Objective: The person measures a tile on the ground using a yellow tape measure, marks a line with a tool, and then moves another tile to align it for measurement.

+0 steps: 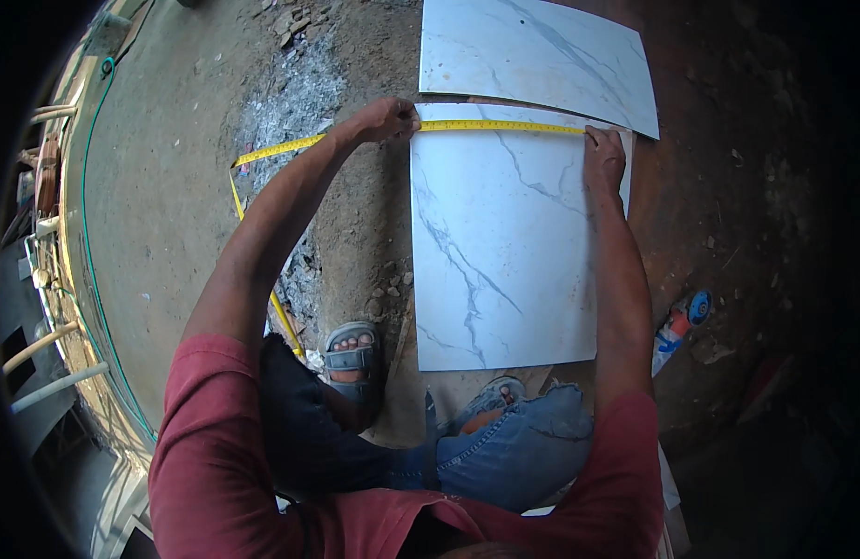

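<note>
A yellow measuring tape [504, 125] is stretched across the far end of a white marble-patterned tile [504, 261] with grey veins. At the tile's far left corner, my left hand [390, 121] is closed on the tape. My right hand [605, 160] pinches the tape near the tile's far right edge. Left of my left hand, the rest of the tape runs out over the ground, folds sharply, and trails back toward my left foot. Just beyond the tape, a second marble-patterned tile [541, 56] lies at a slight angle against the first.
To the right on the dirt floor stands a power tool with a blue disc [698, 307]. A green hose [87, 214] runs along the left side, beside a wooden frame [62, 224]. Rubble and pale debris [295, 93] lie at the far left. My sandalled feet rest near the tile's front edge.
</note>
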### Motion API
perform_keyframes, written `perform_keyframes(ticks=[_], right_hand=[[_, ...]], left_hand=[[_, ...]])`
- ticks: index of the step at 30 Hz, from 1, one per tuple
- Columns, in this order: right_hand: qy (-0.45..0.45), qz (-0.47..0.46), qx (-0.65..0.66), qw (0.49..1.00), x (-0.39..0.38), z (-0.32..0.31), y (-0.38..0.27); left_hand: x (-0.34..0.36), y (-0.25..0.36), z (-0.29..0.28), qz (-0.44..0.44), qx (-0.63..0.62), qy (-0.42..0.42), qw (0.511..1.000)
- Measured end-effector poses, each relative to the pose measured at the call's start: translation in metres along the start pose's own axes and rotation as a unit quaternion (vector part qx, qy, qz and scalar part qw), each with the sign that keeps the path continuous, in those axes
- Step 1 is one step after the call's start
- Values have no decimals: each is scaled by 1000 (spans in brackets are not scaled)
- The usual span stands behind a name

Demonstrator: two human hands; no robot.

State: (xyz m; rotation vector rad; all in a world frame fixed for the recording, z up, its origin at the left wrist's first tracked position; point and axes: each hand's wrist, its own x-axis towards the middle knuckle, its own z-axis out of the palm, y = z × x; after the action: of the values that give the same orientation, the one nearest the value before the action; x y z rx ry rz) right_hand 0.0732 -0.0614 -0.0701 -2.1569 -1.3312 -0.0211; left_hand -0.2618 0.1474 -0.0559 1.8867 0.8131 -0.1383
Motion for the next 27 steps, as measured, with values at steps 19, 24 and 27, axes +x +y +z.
perform_keyframes(ticks=[19,24,27], right_hand=[[43,71,67,994,-5,9,24],[56,54,67,995,-6,11,16],[34,79,74,994,-10,15,3]], left_hand=[[-9,-15,-3,4,9,30,999],[-6,-26,-3,3,-17,20,1000],[-6,-30,-5,3,-15,19,1000]])
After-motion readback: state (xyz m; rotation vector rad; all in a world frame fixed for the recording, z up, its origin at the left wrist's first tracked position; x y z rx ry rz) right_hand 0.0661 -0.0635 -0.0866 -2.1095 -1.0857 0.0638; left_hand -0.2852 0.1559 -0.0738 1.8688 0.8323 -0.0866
